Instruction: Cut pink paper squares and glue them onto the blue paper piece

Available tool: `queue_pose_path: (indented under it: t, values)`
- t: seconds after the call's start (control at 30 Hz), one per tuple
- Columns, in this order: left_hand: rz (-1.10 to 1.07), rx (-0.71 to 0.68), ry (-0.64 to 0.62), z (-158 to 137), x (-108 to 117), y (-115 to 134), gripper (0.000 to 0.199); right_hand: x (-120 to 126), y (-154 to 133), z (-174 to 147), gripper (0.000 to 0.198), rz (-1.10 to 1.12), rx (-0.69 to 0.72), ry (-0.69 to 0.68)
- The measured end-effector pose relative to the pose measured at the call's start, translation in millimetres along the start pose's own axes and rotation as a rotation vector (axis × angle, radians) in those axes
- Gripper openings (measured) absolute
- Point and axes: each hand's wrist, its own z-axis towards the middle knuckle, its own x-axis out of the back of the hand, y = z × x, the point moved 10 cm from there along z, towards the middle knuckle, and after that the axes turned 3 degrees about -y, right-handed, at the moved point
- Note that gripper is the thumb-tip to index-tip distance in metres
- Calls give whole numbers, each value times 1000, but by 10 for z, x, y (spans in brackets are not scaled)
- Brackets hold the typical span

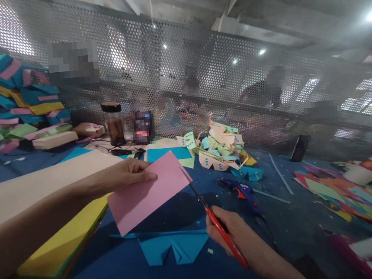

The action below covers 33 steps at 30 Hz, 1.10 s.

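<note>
My left hand (136, 170) pinches the upper left edge of a pink sheet of paper (148, 192), thumb on top, and holds it tilted above the table. In my right hand (233, 228) is a pair of scissors with red handles (222, 232). Their blades meet the right end of the pink sheet near its corner. Below the sheet lies a folded blue paper piece (174, 247) with notches along its lower edge. A stack of yellow and green paper (64, 239) sits under my left forearm, beside a large pale sheet (46, 180).
A blue glue gun (242, 191) with clear glue sticks (280, 173) lies to the right. Behind are a pile of folded paper pieces (222, 143), a black-lidded jar (114, 124) and a perforated metal screen (173, 67). Paper stacks (15, 93) rise at left; coloured scraps (343, 193) lie right.
</note>
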Motion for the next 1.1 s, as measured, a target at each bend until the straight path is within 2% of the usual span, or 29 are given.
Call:
queue_pose_path:
  t: [0.2, 0.47, 0.63, 0.77, 1.1]
  values:
    - [-8, -40, -4, 29, 25, -41, 37, -11, 7, -26, 26, 12, -47, 2]
    - [-5, -35, -9, 35, 34, -79, 37, -22, 20, -10, 45, 27, -68, 9]
    - [-7, -19, 4, 24, 30, -50, 38, -19, 22, -27, 43, 16, -71, 7]
    - [5, 8, 9, 11, 21, -40, 41, -23, 19, -30, 50, 17, -73, 1]
    - [4, -29, 6, 31, 34, -44, 39, -20, -41, -48, 47, -7, -37, 16]
